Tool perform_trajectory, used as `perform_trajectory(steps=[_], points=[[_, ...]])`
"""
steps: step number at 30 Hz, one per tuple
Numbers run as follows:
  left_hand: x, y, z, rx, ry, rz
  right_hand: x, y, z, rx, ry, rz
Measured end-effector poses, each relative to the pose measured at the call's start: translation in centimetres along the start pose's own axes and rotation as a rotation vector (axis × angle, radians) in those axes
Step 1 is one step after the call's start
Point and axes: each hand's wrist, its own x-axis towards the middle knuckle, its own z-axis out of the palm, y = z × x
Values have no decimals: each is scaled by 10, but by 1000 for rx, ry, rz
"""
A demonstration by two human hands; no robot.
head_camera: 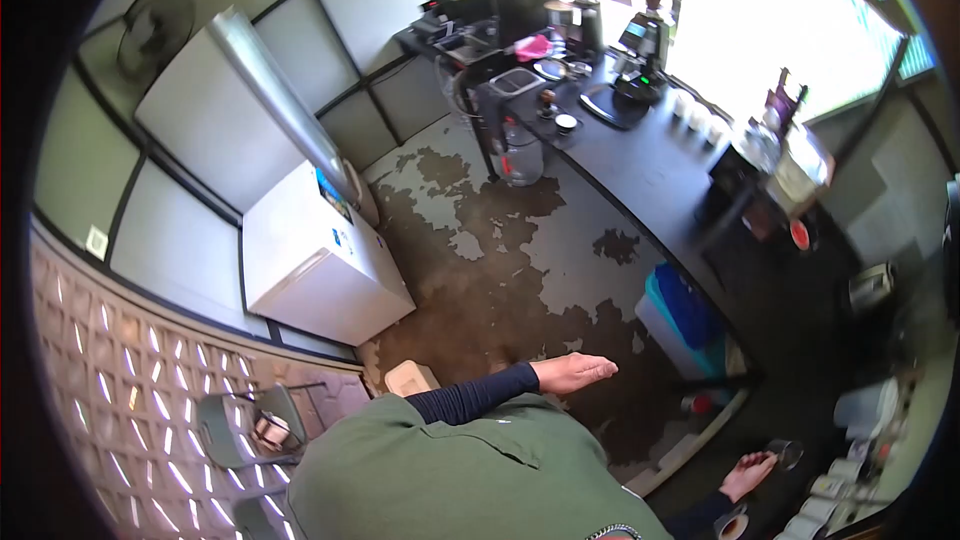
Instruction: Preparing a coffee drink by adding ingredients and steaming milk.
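My left hand, in a dark sleeve, reaches across the front of my green top above the worn floor. It appears empty, the fingers extended and close together; its underside is hidden. At the lower right, my right hand grips a small clear glass by its near side, over the dark counter. A cup of dark liquid stands beside my right forearm. White containers and small packages line the counter's far side, partly blurred.
Along the dark worktop stand a coffee grinder, a second grinder, white cups and a black machine. Below are a clear plastic bottle and a bin with blue contents. A white appliance and a chair occupy the left.
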Motion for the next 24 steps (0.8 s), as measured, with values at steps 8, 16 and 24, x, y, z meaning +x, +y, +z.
perform_trajectory(steps=[8, 16, 24], points=[[-50, -51, -119, -17, 121, 83, -165, 73, 228, -41, -330, 179], [-138, -45, -273, 82, 461, 204, -364, 164, 459, -169, -1061, 465], [-207, -94, -381, 155, 978, 331, -500, 229, 613, -494, -1563, 665]])
